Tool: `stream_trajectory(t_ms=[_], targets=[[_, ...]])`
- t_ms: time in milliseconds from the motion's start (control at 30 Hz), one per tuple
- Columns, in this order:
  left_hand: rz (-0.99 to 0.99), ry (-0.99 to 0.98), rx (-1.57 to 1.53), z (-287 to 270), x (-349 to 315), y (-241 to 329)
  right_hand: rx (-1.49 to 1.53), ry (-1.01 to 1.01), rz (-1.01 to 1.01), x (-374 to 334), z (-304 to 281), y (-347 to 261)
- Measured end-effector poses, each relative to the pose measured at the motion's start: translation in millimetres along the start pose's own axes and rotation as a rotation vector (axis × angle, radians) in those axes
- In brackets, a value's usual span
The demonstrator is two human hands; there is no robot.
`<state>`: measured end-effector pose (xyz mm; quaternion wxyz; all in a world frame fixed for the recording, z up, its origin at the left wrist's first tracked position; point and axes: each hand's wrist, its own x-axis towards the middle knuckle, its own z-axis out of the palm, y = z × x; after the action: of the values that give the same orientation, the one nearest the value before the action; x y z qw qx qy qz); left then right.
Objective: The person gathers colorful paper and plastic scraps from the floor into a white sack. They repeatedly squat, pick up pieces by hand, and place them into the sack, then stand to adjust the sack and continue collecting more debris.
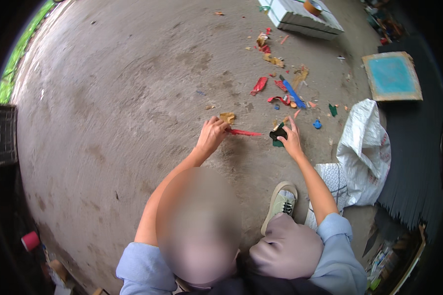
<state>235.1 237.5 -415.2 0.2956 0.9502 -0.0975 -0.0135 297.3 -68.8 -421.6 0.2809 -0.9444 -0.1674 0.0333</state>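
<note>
My left hand [215,134] is closed, its fingers pinching one end of a thin red strip [246,132] that points right. Beside that hand lies a small tan scrap [227,117]. My right hand [292,140] has thumb and forefinger spread apart around a dark rounded piece [277,133], the thumb touching its edge. Whether the other fingers grip it is hidden. A dark green scrap [277,143] shows just under the dark piece. Beyond my right hand lies a blue tool with a dark tip [293,93], among red scraps [259,85] and tan scraps [274,60].
A white block-like stack [305,22] with a roll of brown tape [312,7] is far right. Nearer stand a turquoise panel [393,76], a white woven sack [362,147] and dark sheeting [413,162]. My shoe [281,202] rests on the concrete floor [108,123]. A dark crate [4,133] is at left.
</note>
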Motion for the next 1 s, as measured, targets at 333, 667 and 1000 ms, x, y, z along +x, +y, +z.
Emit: stream_trajectory(t_ms=[333,667,1000], targets=[[-0.085,0.083,0.367,18.3,16.7,-5.1,-0.049,-0.059,-0.337,-14.6,15.8,5.1],[-0.576,0.357,-0.532,12.9,56.1,69.9,1.102,0.177,0.238,36.7,-3.7,-37.7],[-0.478,0.16,-0.422,-3.7,159.7,174.5,0.679,0.218,0.247,96.3,-52.5,-12.0]])
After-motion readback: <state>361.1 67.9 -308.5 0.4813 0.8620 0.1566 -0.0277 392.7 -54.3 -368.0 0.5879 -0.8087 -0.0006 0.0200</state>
